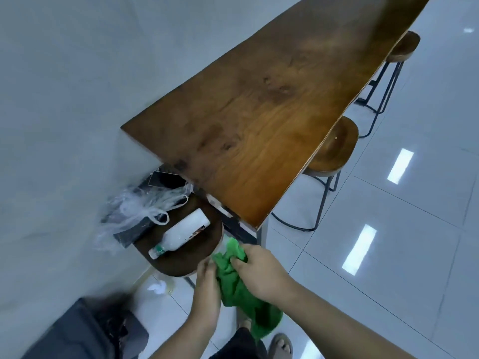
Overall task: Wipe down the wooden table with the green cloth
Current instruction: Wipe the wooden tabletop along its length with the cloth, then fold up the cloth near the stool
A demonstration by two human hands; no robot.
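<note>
A long wooden table (272, 112) runs from the centre to the upper right, its top bare. Below its near corner I hold a crumpled green cloth (234, 283) between both hands, above the floor and off the table. My left hand (207, 288) grips the cloth's left side. My right hand (261, 270) pinches its upper part with thumb and fingers. The lower end of the cloth hangs down towards my feet.
A round wooden stool (181, 260) beside my hands carries a white bottle (181, 235), a clear plastic bag (140, 211) and a dark phone (166, 180). Two more stools (334, 151) stand along the table's right side on the glossy tiled floor. A grey wall is at left.
</note>
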